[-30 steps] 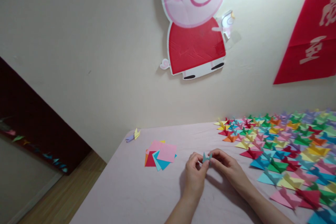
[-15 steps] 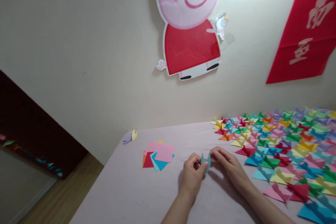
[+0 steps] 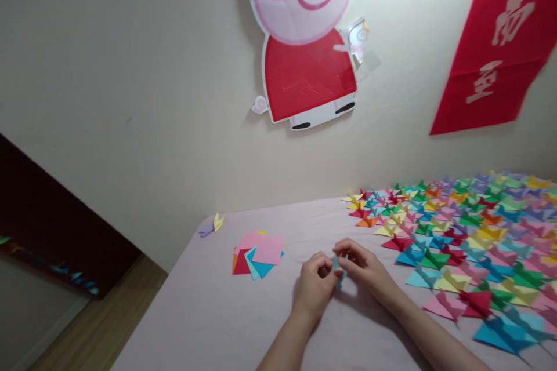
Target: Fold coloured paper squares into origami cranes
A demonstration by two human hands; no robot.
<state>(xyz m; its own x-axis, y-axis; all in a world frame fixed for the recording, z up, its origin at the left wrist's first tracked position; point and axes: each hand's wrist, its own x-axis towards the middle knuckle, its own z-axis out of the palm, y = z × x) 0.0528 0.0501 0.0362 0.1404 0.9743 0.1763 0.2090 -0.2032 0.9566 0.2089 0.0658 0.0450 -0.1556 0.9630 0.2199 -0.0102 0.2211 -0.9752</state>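
Observation:
A small light-blue origami crane (image 3: 335, 263), upright and partly covered by fingers, is between my two hands above the cloth-covered table. My left hand (image 3: 316, 279) is closed, pinching its lower left side between thumb and fingers. With thumb and index finger, my right hand (image 3: 359, 264) grips the crane's upper right part, its fingers curled over the tip. Left of my hands lies a fanned pile of square paper sheets (image 3: 267, 250) in pink, red, blue, orange and yellow. Fine folds of the crane are hidden by my fingers.
Rows of many-coloured folded paper cranes (image 3: 450, 282) cover the right side of the table (image 3: 209, 313). A yellow and a purple folded piece (image 3: 217, 222) lie at the far left corner. Behind stands the wall, with a pig cutout (image 3: 310, 78) and a red banner (image 3: 487, 69).
My right hand has moved left and closed on the upper part of the light-blue crane, whose points stood uncovered before. My left hand keeps its hold. The view has shifted slightly.

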